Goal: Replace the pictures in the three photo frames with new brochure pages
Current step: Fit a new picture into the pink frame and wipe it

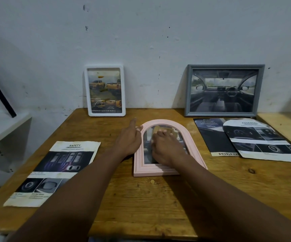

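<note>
Lying flat, pink arched frame point(139, 169) points its arch wallward.

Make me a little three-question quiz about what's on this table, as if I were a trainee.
1. True or false: the pink arched frame stands upright against the wall.
2. Which frame shows a car interior? A) white frame B) grey frame
3. Which hand lies flat on the pink frame's front?

Key:
1. False; it lies flat on the table.
2. B.
3. The right hand; the left hand is at the frame's left edge.
</note>
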Demonstrator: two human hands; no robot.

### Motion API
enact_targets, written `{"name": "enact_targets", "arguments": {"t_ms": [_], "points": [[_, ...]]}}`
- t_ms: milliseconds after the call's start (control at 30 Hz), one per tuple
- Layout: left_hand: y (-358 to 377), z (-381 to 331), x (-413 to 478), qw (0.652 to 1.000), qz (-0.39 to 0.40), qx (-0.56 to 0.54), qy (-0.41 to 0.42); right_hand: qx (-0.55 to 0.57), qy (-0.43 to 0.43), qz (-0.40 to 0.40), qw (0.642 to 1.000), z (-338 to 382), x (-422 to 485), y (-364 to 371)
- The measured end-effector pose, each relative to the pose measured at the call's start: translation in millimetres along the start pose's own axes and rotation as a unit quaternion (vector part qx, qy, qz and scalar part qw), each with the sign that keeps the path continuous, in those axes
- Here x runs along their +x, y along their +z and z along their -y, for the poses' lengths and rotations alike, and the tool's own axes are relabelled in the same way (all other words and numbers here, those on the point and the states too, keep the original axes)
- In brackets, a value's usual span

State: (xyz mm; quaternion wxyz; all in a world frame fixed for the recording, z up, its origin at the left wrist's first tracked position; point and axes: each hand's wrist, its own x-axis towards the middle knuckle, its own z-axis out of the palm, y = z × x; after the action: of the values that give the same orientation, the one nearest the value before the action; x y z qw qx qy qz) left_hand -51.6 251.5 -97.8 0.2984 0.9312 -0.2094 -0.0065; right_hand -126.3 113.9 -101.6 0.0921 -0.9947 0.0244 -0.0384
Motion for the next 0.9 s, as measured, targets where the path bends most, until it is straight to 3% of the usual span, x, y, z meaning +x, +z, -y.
{"name": "enact_targets", "arguments": {"t_ms": [200, 433, 633, 833, 900], "points": [[2, 0, -3, 1.0, 0.0, -0.002, -0.005, 0.057, -0.116, 0.068, 0.989, -8, 1, -8], [10, 3, -5, 1.0, -0.019, 0.016, -0.002, -0.001, -0.172, 0.124, 0.977, -47, -15, -28], [11, 0, -6, 0.999, -0.027, 0.025, -0.006, -0.075, -0.084, 0.096, 0.989, -51, -45, -26], [11, -1, -6, 0.999, -0.035, 0.028, -0.001, 0.016, 0.096, 0.055, 0.994, -8, -53, 1], [11, -1, -7, 0.999, -0.033, 0.026, 0.0, 0.018, 0.119, 0.044, 0.992, 14, -53, 5]]}}
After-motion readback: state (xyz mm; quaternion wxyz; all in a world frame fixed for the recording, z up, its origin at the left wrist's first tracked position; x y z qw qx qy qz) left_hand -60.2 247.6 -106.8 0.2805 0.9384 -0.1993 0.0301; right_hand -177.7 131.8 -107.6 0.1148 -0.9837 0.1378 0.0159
